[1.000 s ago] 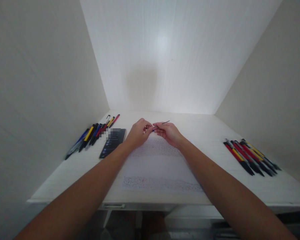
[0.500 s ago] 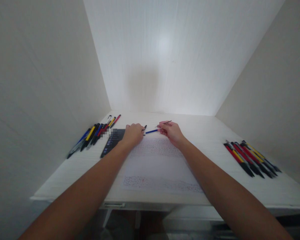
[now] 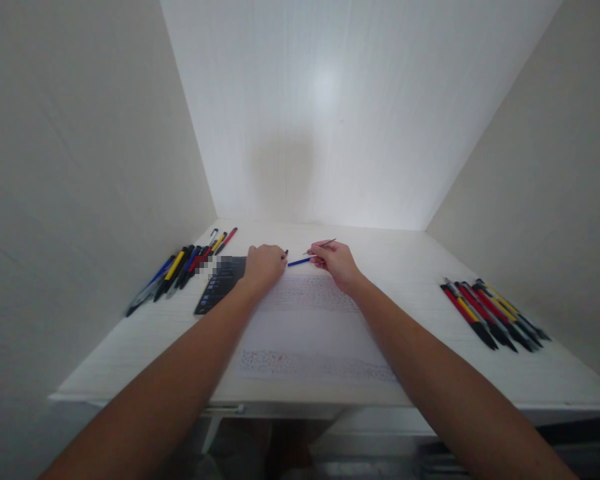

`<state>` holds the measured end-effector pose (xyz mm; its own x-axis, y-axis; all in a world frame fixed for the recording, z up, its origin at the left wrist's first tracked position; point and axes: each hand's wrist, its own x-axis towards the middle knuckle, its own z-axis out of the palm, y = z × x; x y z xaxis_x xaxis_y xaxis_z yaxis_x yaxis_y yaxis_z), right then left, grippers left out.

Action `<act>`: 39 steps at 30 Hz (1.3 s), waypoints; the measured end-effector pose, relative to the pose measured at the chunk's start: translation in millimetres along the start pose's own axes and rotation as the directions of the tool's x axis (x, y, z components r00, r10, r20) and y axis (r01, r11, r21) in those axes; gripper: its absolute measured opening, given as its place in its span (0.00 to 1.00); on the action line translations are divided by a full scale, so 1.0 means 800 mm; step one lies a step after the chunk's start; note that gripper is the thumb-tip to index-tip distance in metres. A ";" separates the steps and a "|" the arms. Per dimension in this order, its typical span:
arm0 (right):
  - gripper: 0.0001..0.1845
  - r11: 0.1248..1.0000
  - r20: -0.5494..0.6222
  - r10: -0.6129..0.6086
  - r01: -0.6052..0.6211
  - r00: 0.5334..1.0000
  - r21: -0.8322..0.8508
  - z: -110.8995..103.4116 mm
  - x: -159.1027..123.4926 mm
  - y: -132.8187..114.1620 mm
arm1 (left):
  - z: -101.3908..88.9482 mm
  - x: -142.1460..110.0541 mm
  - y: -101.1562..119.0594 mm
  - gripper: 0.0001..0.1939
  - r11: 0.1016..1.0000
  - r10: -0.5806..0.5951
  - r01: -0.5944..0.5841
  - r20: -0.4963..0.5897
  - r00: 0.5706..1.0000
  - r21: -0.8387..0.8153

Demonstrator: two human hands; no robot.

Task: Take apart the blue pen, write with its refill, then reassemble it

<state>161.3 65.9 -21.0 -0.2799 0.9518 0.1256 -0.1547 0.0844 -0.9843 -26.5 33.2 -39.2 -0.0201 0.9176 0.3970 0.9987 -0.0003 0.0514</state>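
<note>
Since a second ago our hands have drawn apart, pulling the pen into pieces. Our left hand [image 3: 263,265] is clenched on a dark pen piece [image 3: 285,253] whose end peeps past the knuckles, beside the black tablet [image 3: 220,285]. Our right hand [image 3: 334,261] grips the blue pen barrel [image 3: 299,262], which points left, and a thin refill [image 3: 321,246] slanting up behind the fingers. Both hands rest at the far edge of the paper sheet [image 3: 310,327] on the desk [image 3: 410,267]. Assorted pens [image 3: 180,267] lie at our left, and red and yellow pens [image 3: 490,312] at our right.
</note>
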 end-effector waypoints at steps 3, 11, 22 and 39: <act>0.08 1.000 -0.004 -0.002 0.002 1.000 -0.023 0.001 0.000 0.002 | 0.001 0.001 -0.001 0.12 1.000 -0.018 0.018 -0.013 1.000 0.002; 0.10 0.991 -0.075 -0.135 0.134 0.988 -0.017 0.000 0.008 0.007 | -0.004 0.001 0.004 0.22 0.989 0.026 -0.051 -0.174 0.984 -0.140; 0.08 0.910 -0.107 -0.404 0.388 0.908 -0.144 0.006 -0.005 -0.016 | -0.012 -0.006 0.023 0.09 0.864 0.014 -0.126 -0.228 0.974 -0.487; 0.06 0.699 0.069 -0.576 0.534 0.815 -0.476 0.004 -0.010 -0.006 | -0.014 -0.007 0.024 0.10 0.882 0.053 -0.130 -0.178 0.983 -0.452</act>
<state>161.4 56.9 -16.6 -0.2041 0.7068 0.6774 0.1932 0.7074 -0.6799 -7.7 23.3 -30.3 0.0249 0.8310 0.5557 0.8625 -0.2989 0.4083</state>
